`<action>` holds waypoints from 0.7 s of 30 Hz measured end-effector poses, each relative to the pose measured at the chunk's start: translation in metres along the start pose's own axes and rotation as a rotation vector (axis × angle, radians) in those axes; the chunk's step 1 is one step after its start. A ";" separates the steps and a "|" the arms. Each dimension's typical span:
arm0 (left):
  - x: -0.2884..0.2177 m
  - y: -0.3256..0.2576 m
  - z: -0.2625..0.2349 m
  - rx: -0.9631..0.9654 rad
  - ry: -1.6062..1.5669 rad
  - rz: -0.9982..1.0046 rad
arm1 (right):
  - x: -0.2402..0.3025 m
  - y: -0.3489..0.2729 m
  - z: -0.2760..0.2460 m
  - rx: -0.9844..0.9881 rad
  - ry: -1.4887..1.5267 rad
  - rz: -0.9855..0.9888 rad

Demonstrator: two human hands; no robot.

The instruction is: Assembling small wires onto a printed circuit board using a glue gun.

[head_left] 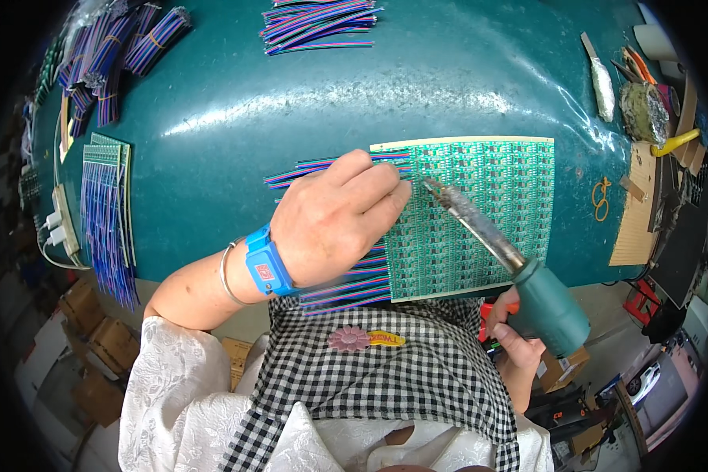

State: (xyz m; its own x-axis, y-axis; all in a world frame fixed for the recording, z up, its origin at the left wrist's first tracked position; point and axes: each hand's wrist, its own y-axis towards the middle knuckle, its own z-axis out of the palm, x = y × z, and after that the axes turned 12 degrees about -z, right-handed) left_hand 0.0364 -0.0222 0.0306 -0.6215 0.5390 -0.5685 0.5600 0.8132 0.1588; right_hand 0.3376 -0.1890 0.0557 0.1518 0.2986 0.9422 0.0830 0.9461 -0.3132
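A green circuit board panel with rows of small repeated circuits lies on the table in front of me. Multicoloured flat wires stick out from its left edge. My left hand, with a blue wrist strap, is closed in a pinch on a wire at that edge; the hand covers most of the wire. My right hand grips a green-handled soldering iron with a red trigger. The iron's tip points up and left over the board, close to the left fingertips; whether it touches the board I cannot tell.
Loose wires lie at the far edge, and bundled wires at the far left. Wired boards are stacked at left beside a power strip. At right are cardboard, a rubber band and a wrapped blade-like tool.
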 end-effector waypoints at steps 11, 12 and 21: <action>0.002 -0.002 -0.001 0.003 0.006 -0.003 | 0.008 0.011 0.012 -0.047 0.192 -0.116; 0.001 0.001 0.000 0.005 0.003 0.001 | 0.009 0.012 0.011 -0.074 0.210 -0.161; -0.011 0.010 -0.002 -0.052 0.007 -0.010 | 0.037 0.045 -0.047 -0.107 0.448 -0.651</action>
State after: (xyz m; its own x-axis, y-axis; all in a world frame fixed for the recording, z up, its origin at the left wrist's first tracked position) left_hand 0.0475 -0.0189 0.0401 -0.6305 0.5324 -0.5648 0.5245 0.8286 0.1956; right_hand 0.3930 -0.1413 0.0709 0.4200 -0.4102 0.8095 0.3818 0.8891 0.2524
